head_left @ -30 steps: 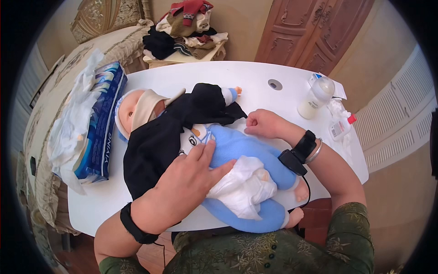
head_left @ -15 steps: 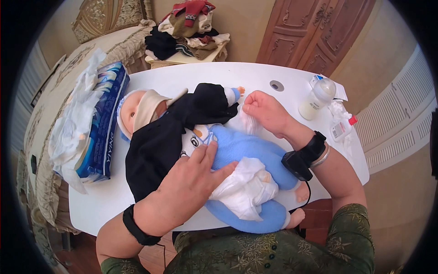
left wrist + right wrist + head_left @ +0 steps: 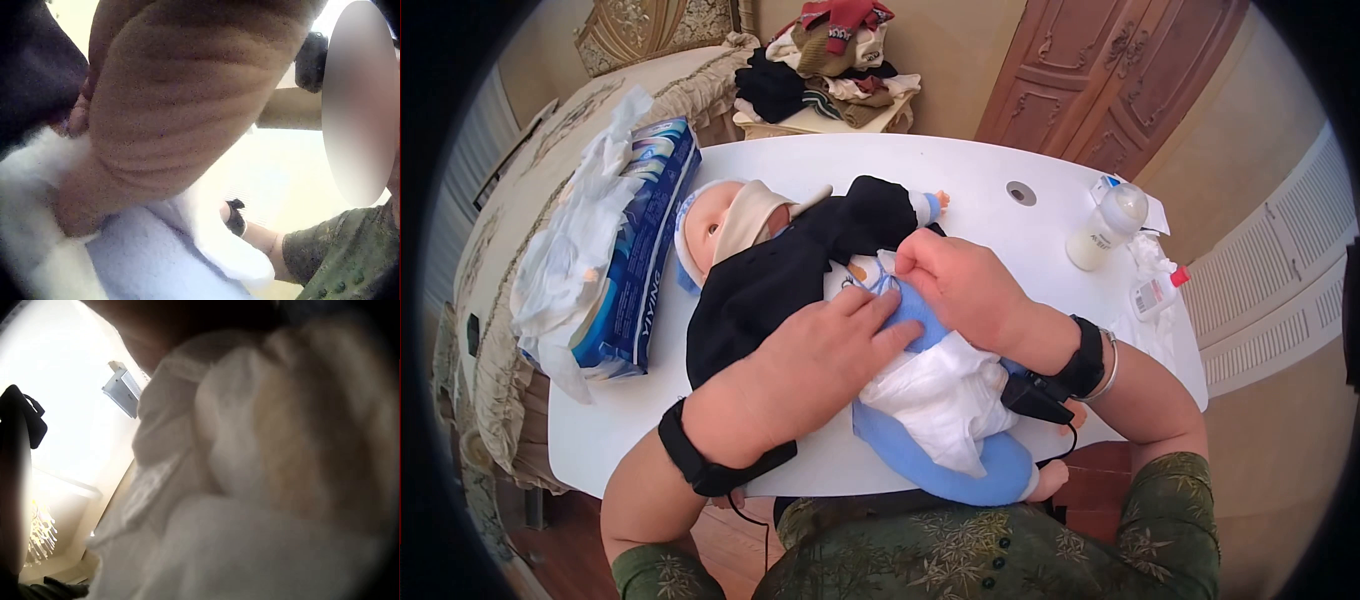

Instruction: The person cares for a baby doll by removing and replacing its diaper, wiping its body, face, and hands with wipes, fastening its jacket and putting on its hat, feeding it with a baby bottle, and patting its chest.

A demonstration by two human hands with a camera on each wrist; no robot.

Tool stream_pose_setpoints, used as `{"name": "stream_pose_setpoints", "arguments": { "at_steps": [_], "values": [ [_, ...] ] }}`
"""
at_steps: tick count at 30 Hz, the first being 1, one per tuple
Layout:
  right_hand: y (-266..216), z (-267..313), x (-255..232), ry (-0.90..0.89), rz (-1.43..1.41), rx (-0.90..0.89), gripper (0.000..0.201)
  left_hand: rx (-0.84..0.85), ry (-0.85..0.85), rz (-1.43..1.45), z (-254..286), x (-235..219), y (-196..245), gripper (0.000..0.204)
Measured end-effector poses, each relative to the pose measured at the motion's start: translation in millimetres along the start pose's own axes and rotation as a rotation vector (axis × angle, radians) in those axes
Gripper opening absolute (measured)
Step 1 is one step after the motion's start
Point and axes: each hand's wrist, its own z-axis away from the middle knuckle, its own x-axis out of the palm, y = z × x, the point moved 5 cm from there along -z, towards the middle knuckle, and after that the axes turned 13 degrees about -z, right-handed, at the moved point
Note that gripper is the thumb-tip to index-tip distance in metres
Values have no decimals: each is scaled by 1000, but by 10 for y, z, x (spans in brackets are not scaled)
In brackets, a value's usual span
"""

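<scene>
A baby doll (image 3: 725, 225) in a blue outfit lies on its back on the white table (image 3: 990, 160), black cloth (image 3: 770, 285) over its chest and a beige band across its face. A white diaper (image 3: 945, 395) is bunched between its legs. My left hand (image 3: 810, 350) lies flat across the doll's belly, fingers extended and thumb by the diaper's upper edge. Just beyond its fingertips, my right hand (image 3: 970, 290) pinches a white edge of the diaper between thumb and curled fingers. In the right wrist view, blurred white diaper material (image 3: 187, 506) fills much of the picture.
To the left stands a blue diaper pack (image 3: 640, 250) with loose white diapers on it. A baby bottle (image 3: 1105, 230), a small red-capped bottle (image 3: 1155, 295) and crumpled white wipes are at the right. Behind the table, clothes (image 3: 830, 65) are piled on a small stand.
My right hand has drawn a white edge out from the doll's far side, then brought it left over the belly to my left fingertips. My left hand has stayed on the belly.
</scene>
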Motion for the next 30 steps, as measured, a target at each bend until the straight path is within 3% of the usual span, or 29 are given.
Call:
{"name": "stream_pose_setpoints", "arguments": {
  "at_steps": [4,6,7,12,14,18,20,21,25,27,28,30],
  "values": [
    [-26,11,39,-13,49,-54,5,11,49,122,25,-26,-141,58],
    [-44,12,37,-35,73,-39,5,-67,233,139,69,-122,-206,73],
    [-75,21,45,-71,80,-58,6,-79,186,94,77,-116,-240,85],
    [-83,59,24,-165,65,-101,8,-104,190,65,3,-188,-276,100],
    [-91,89,-15,-327,4,147,12,-51,37,130,-52,-92,-285,104],
    [51,120,-107,-360,-132,137,13,7,-98,24,-136,-29,-285,97],
    [42,112,-154,-303,-531,287,18,28,-45,18,-142,-27,-276,87],
    [-14,164,-247,-292,-522,331,27,32,-62,6,-148,-13,-275,84],
    [-263,295,-409,-364,-712,250,39,9,-84,45,-129,-4,-295,78],
    [-454,407,-365,-417,-254,55,49,12,-80,42,-126,-15,-289,78],
    [-434,414,-370,-414,-255,58,49,15,-77,41,-125,-17,-279,78],
    [-361,461,-272,-683,63,-49,54,22,-88,41,-138,-8,-277,78]
  ]
}}
